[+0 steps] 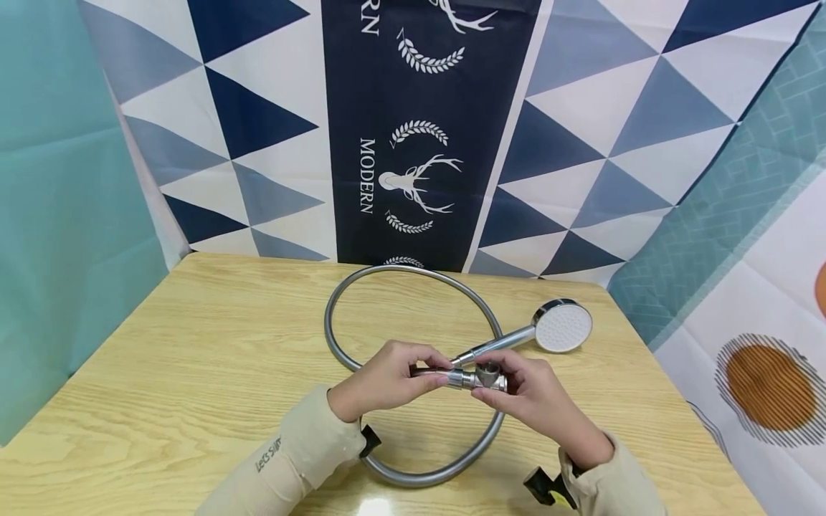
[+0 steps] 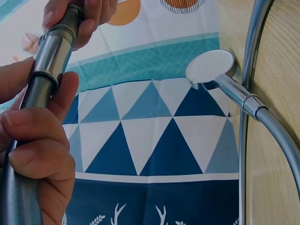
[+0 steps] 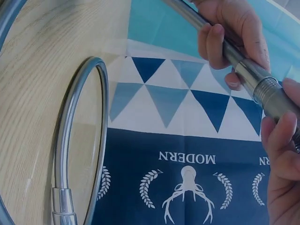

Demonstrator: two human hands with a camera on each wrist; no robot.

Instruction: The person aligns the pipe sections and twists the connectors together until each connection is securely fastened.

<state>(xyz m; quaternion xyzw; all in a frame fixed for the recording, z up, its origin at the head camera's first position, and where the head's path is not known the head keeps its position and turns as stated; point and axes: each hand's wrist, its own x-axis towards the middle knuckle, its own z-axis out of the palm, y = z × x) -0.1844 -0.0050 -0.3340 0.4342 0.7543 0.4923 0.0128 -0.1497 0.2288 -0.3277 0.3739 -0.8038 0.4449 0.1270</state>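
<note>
My left hand (image 1: pixel 390 378) grips the end of a grey metal shower hose (image 1: pixel 328 315), with fingers and thumb around its chrome connector (image 1: pixel 457 378). A short metal pipe fitting (image 1: pixel 488 375) with a round opening facing up is held between the thumb and fingers of my right hand (image 1: pixel 535 398). Connector and fitting are lined up end to end above the table. Some screw thread (image 3: pixel 266 90) shows where they meet in the right wrist view. At the hose's other end, a chrome hand shower (image 1: pixel 563 326) with a white spray face lies on the right.
The hose lies in a wide loop on the wooden table (image 1: pixel 193 358), under and around both hands. Behind the table hangs a patterned cloth (image 1: pixel 413 179) with triangles and a dark deer panel. Teal cloth (image 1: pixel 64 215) borders the left side.
</note>
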